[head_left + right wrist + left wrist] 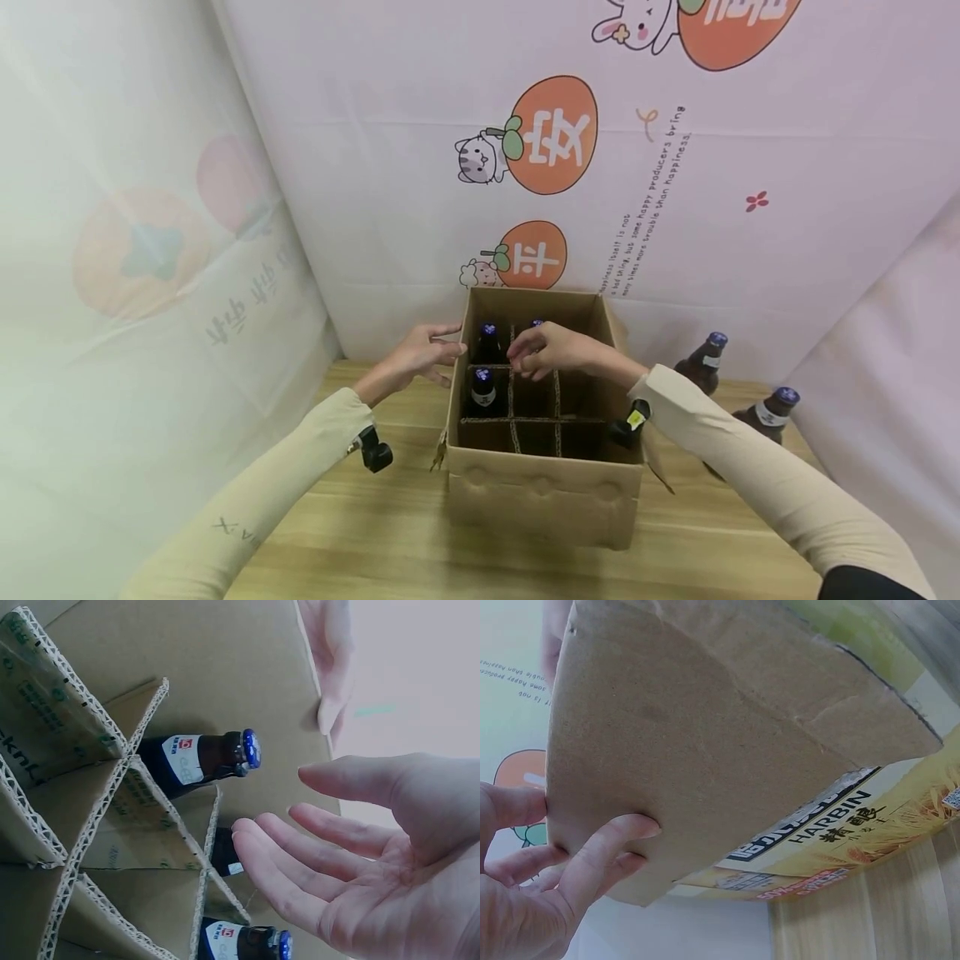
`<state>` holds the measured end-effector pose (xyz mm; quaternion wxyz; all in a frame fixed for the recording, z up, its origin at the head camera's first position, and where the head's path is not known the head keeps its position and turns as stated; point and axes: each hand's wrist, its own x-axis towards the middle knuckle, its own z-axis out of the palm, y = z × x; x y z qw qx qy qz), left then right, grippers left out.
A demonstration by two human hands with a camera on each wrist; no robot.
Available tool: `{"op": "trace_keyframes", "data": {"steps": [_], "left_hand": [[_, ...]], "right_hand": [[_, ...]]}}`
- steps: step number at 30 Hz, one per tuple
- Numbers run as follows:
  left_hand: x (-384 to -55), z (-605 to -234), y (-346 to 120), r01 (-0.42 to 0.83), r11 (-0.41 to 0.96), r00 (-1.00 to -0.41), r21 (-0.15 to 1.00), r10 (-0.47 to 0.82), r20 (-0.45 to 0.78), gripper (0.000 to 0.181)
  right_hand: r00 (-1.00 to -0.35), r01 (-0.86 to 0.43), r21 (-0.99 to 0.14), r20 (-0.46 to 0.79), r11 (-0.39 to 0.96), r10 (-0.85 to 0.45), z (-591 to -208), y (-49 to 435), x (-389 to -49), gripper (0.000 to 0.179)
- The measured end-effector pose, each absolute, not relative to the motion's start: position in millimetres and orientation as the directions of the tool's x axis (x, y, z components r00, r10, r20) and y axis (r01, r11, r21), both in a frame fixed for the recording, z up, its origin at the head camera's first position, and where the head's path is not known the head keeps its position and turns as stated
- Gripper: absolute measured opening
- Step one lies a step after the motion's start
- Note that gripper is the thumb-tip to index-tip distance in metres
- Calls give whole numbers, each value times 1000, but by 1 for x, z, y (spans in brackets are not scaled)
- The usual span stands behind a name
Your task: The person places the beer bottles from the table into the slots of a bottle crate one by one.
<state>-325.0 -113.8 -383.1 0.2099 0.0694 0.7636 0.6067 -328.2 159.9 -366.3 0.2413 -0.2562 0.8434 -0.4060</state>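
My left hand (pixel 422 358) is at the left side of an open cardboard box (pixel 543 492), its fingertips touching the rim and the outer flap (pixel 705 735). Over the box's compartments my right hand (pixel 555 348) holds nothing, fingers loosely bent and thumb apart from them. Brown beer bottles with blue caps stand in the box: a front-left bottle (pixel 483 390), a bottle (pixel 488 343) behind it, and another (pixel 537 323) partly hidden by my right hand. In the right wrist view, the nearest bottle (pixel 187 759) shows its white neck label, close to my fingertips.
Corrugated dividers (pixel 512 396) split the box into compartments. To the right of it, two more bottles stand on the wooden table (pixel 360 517): a farther bottle (pixel 703 364) and a nearer bottle (pixel 772 412), partly behind my right sleeve. A printed white curtain (pixel 390 208) hangs behind the box.
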Motion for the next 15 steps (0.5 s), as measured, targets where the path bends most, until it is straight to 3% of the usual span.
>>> {"op": "trace_keyframes", "data": {"steps": [15], "left_hand": [[-326,-388,-115,-134,258,-900,957,374,-226,64]], "right_hand": [[-809,-201,-817,-173,541,-562,-344,178,-326,30]]}}
